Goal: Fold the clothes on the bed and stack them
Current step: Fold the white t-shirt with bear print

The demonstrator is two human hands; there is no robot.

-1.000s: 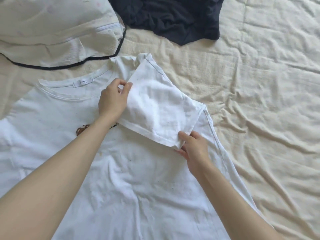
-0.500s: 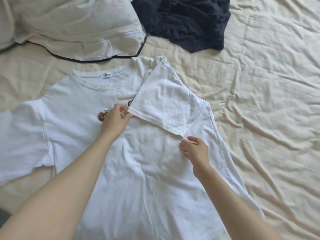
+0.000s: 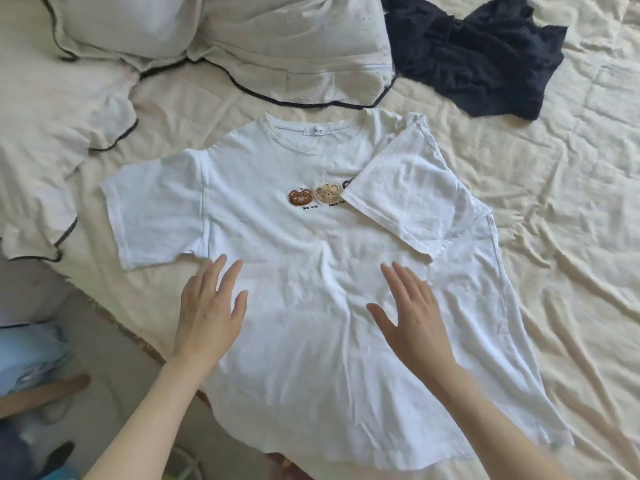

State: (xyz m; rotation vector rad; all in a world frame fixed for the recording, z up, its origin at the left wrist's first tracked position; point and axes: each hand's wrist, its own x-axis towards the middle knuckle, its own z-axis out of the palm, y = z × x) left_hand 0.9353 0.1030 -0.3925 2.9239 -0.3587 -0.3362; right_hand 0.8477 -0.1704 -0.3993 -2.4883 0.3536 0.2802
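A white T-shirt (image 3: 294, 244) with small bear patches on the chest lies front-up on the cream bed sheet (image 3: 554, 237). Its right sleeve (image 3: 412, 199) is folded inward over the chest and covers part of the patches. The left sleeve (image 3: 152, 209) lies spread out flat. My left hand (image 3: 211, 313) lies flat with straight fingers on the shirt's lower left body. My right hand (image 3: 412, 320) lies flat on the lower middle, just below the folded sleeve. Neither hand holds anything. A crumpled dark navy garment (image 3: 478, 57) lies at the back right.
Cream pillows with black piping (image 3: 242, 46) lie behind the shirt, and a crumpled cream cover with black piping (image 3: 52, 133) at the left. The bed's near-left edge runs diagonally by my left forearm; the floor (image 3: 104, 358) and a person's foot (image 3: 45, 389) show beyond it.
Both hands let go of the right sleeve, which now lies folded on the chest. They drew back toward me and spread flat on the shirt's body. The view pulled back and shifted left.
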